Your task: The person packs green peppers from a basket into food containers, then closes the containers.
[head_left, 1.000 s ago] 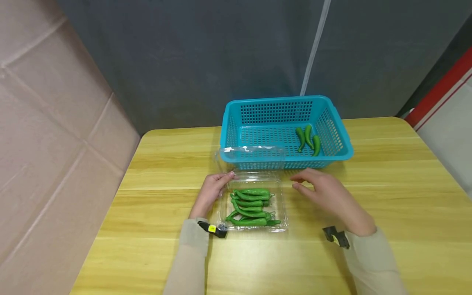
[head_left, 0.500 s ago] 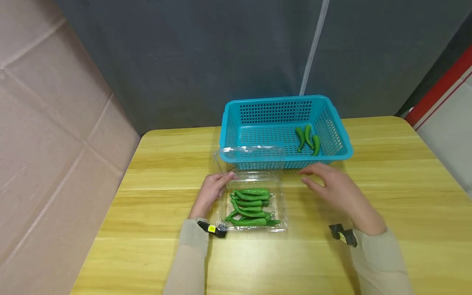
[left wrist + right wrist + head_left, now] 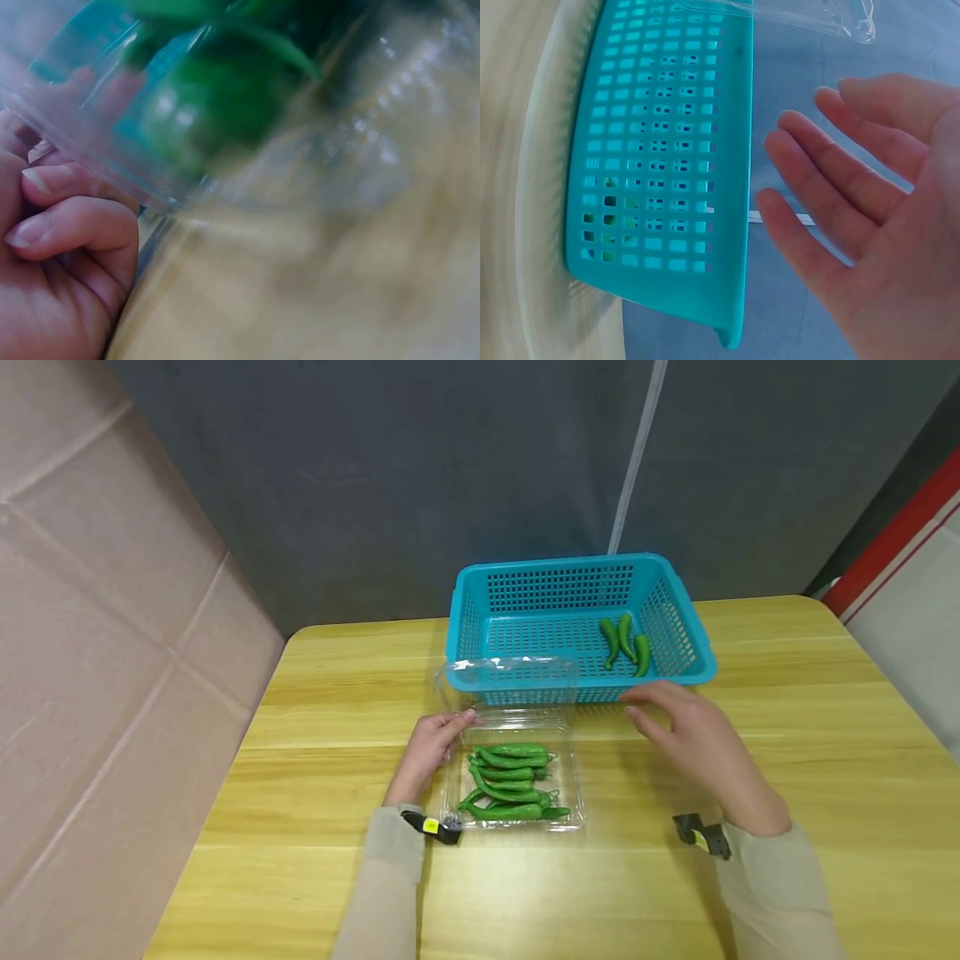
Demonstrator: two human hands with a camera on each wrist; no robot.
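Observation:
A clear plastic clamshell box (image 3: 576, 777) lies on the table with its lid (image 3: 517, 672) raised toward the basket. Several green chili peppers (image 3: 510, 781) lie side by side in it. My left hand (image 3: 429, 747) pinches the box's left rim near the hinge, thumb on top; its other fingers look curled in the left wrist view. Just in front of the blue basket (image 3: 468, 581), my right hand (image 3: 693, 735) hovers with relaxed, spread fingers and holds nothing. Three green chili peppers (image 3: 625, 639) lie at the right end of the basket.
The wooden table (image 3: 337, 693) runs up to a dark grey curtain (image 3: 375, 485) behind the basket. A pinkish tiled wall (image 3: 112, 652) stands at the left. The lid overlaps the basket's front rim in the head view.
My right hand has moved right and slightly forward, away from the box and closer to the basket's front right. The left hand, box and peppers stay put.

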